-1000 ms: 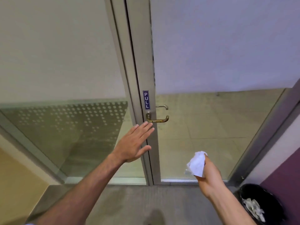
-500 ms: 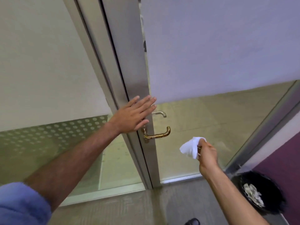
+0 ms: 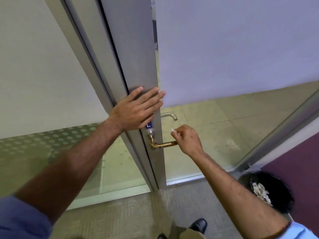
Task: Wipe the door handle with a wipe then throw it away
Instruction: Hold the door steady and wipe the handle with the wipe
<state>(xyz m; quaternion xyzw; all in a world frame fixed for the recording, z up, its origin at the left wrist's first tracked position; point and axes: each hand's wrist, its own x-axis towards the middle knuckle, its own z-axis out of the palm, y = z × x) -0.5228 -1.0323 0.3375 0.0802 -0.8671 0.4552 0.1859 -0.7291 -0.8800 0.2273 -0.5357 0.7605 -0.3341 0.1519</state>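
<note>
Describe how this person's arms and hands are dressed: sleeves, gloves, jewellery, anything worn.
Both forearms are bare. Short blue sleeves show at the picture's lower corners, darker blue on the left arm, lighter blue on the right arm. The left hand and right hand show no gloves, rings or watch.

A grey metal door frame runs up the middle, with a frosted glass panel to its right and a paler frosted pane to its left, the latter edged below by a band of printed dots. A small blue sign sits on the frame, partly covered. Beyond the clear lower glass lies a beige tiled floor. A black shoe stands on grey carpet. A purple wall rises at far right.
</note>
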